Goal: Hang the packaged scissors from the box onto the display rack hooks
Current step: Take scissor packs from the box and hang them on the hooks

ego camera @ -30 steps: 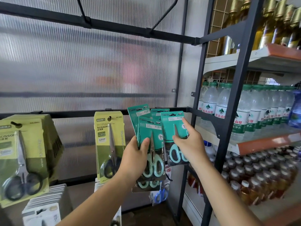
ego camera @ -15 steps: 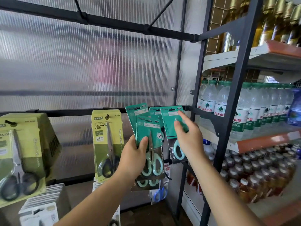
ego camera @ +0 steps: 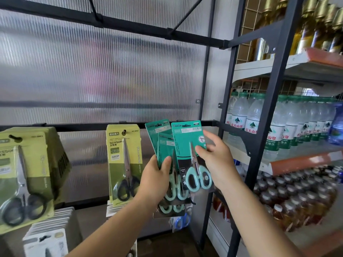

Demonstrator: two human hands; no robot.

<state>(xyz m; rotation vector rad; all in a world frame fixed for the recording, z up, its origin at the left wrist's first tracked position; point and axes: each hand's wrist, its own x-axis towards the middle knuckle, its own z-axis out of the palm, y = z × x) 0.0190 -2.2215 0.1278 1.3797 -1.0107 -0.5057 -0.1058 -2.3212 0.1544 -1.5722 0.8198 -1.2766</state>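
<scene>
Spare scissors packs (ego camera: pixel 164 145) are clasped by the curled left hand (ego camera: pixel 154 182), while one pack (ego camera: pixel 186 143) is pinched by the right hand (ego camera: pixel 217 160), its top near the rail (ego camera: pixel 83 125) above the fingers (ego camera: pixel 209 136), apparently for hooking.

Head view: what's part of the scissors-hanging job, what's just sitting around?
Job: front teal pack, pinched by right hand; teal pack stack, held by left hand; rack bar.
Not job: yellow-green scissor packs, water bottles, amber drink bottles.

Yellow-green scissors pack (ego camera: pixel 124 164): "SCISSORS", "GRIP", "NO.5802", "文具剪". Water bottles (ego camera: pixel 252 117): label "农夫山泉". Teal packs (ego camera: pixel 185 140): print too small to read.
</scene>
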